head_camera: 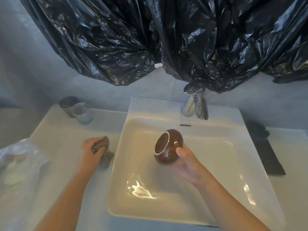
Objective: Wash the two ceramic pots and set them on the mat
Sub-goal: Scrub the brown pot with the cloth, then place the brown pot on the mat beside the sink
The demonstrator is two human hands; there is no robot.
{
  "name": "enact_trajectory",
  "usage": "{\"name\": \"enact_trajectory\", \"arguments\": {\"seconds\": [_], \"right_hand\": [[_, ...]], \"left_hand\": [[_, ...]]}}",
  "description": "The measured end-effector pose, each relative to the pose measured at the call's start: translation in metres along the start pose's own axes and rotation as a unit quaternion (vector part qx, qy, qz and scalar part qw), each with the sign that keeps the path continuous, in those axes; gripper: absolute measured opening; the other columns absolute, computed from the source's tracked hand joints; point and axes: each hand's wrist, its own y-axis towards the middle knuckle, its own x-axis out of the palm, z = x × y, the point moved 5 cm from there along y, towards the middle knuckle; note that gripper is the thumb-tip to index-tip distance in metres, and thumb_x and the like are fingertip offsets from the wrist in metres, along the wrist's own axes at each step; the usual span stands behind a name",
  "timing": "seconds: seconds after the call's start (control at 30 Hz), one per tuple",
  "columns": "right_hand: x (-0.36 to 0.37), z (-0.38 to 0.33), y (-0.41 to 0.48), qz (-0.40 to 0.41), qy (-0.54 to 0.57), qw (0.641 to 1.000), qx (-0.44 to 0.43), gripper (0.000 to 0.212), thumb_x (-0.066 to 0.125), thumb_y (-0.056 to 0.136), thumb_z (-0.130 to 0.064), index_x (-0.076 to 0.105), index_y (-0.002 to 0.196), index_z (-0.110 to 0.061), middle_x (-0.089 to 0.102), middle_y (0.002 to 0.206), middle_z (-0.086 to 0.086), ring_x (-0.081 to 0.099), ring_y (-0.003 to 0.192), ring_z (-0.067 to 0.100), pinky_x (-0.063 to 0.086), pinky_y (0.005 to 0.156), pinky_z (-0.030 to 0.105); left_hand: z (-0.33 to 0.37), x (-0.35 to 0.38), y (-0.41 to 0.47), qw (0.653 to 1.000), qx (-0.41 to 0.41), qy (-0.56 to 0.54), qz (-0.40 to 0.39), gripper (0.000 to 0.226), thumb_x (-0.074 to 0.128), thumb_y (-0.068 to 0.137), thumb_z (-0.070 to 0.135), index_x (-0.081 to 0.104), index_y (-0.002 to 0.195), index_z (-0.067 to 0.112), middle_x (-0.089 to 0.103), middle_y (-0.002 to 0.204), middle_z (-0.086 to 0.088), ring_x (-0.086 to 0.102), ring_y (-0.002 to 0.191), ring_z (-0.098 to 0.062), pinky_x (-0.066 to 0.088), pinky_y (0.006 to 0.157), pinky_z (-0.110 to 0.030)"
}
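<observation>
A clear plastic bag (18, 160) lies at the far left of the counter, with two tumblers (76, 109) behind it. The left hand (90, 152) has its fingers curled tight round a grey cloth (106, 159) beside the sink (208, 164). Over the basin the right hand (185, 162) grips the brown ceramic pot (168, 147), tipped with its base facing up. The dark mat (270, 157) lies at the right

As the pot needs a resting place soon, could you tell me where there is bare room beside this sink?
Free: the dark mat right of the sink, nearer than the dark object at its far end; the left counter between the tumblers and the left hand gripping the cloth. Crowded: the far left, under the plastic bag.
</observation>
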Motion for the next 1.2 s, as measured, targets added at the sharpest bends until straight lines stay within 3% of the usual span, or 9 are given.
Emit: {"name": "enact_trajectory", "arguments": {"seconds": [0.1,0.2,0.33,0.47,0.57,0.67,0.93,1.07,1.2], "right_hand": [[0.001,0.006,-0.001,0.027,-0.003,1.000,0.008,0.106,0.092,0.062,-0.033,0.034,0.145,-0.002,0.057,0.123,0.019,0.061,0.110,0.032,0.052,0.088,0.048],[-0.001,0.011,-0.003,0.053,0.003,0.999,0.009,0.112,0.095,0.056,-0.032,0.035,0.145,-0.002,0.061,0.121,0.018,0.065,0.107,0.031,0.053,0.085,0.047],[-0.003,0.010,-0.006,0.076,-0.010,0.997,0.009,0.117,0.096,0.054,-0.033,0.032,0.147,0.001,0.056,0.124,0.021,0.065,0.106,0.032,0.052,0.086,0.050],[-0.009,0.006,-0.012,0.110,-0.070,0.991,0.013,0.111,0.094,0.054,-0.032,0.037,0.146,-0.009,0.058,0.119,0.018,0.065,0.102,0.029,0.054,0.083,0.044],[-0.013,-0.001,-0.021,0.147,-0.198,0.969,0.015,0.099,0.087,0.055,-0.035,0.043,0.143,-0.032,0.057,0.132,0.013,0.063,0.113,0.024,0.053,0.092,0.039],[-0.012,-0.012,-0.032,0.162,-0.323,0.932,-0.004,0.089,0.084,0.057,-0.036,0.043,0.135,-0.050,0.053,0.137,0.003,0.058,0.122,0.021,0.053,0.099,0.042],[-0.018,-0.038,-0.070,0.162,-0.552,0.817,-0.029,0.095,0.086,0.068,-0.042,0.028,0.144,-0.045,0.037,0.142,-0.016,0.044,0.128,0.007,0.050,0.101,0.024],[-0.044,-0.066,-0.106,0.210,-0.483,0.850,0.008,0.086,0.077,0.078,-0.047,0.026,0.148,-0.047,0.039,0.142,-0.019,0.041,0.127,0.003,0.042,0.100,0.020],[-0.085,-0.101,-0.153,0.296,-0.392,0.870,0.036,0.038,0.057,0.094,-0.044,0.054,0.131,-0.036,0.065,0.124,-0.006,0.065,0.105,0.006,0.052,0.082,0.020]], "left_hand": [[-0.033,0.022,0.003,0.995,-0.039,0.057,-0.068,0.033,0.070,0.080,-0.002,0.067,0.113,0.003,0.059,0.117,-0.019,0.057,0.106,-0.033,0.040,0.092,-0.028],[-0.033,0.041,-0.004,0.972,-0.065,0.148,-0.171,0.040,0.066,0.083,0.032,0.060,0.122,0.022,0.062,0.113,-0.002,0.057,0.108,-0.026,0.036,0.094,-0.039],[-0.006,0.018,0.005,0.967,-0.049,0.248,-0.046,0.032,0.062,0.087,0.023,0.056,0.118,0.022,0.063,0.112,-0.007,0.055,0.107,-0.032,0.033,0.097,-0.046],[0.072,0.003,-0.013,0.996,0.051,0.074,0.021,0.011,0.065,0.085,0.011,0.063,0.091,0.019,0.061,0.092,-0.002,0.059,0.083,-0.022,0.048,0.082,-0.039],[0.128,0.031,-0.035,0.988,0.026,-0.059,-0.139,0.010,0.068,0.085,0.014,0.064,0.083,0.023,0.067,0.081,0.004,0.066,0.072,-0.013,0.053,0.075,-0.030],[0.156,0.068,-0.059,0.934,-0.062,-0.128,-0.327,0.013,0.065,0.088,0.030,0.062,0.100,0.024,0.070,0.095,0.001,0.071,0.074,-0.009,0.060,0.071,-0.027],[0.189,0.111,-0.099,0.912,-0.076,-0.090,-0.394,0.035,0.075,0.079,0.022,0.056,0.108,0.019,0.069,0.095,-0.007,0.072,0.074,-0.013,0.059,0.060,-0.027],[0.201,0.128,-0.115,0.901,-0.114,-0.157,-0.388,0.030,0.067,0.084,0.009,0.059,0.112,0.013,0.071,0.099,-0.013,0.072,0.082,-0.023,0.058,0.060,-0.028],[0.231,0.153,-0.138,0.874,-0.115,-0.227,-0.414,0.028,0.059,0.085,-0.001,0.062,0.110,0.011,0.073,0.096,-0.016,0.072,0.082,-0.027,0.058,0.064,-0.032]]}}
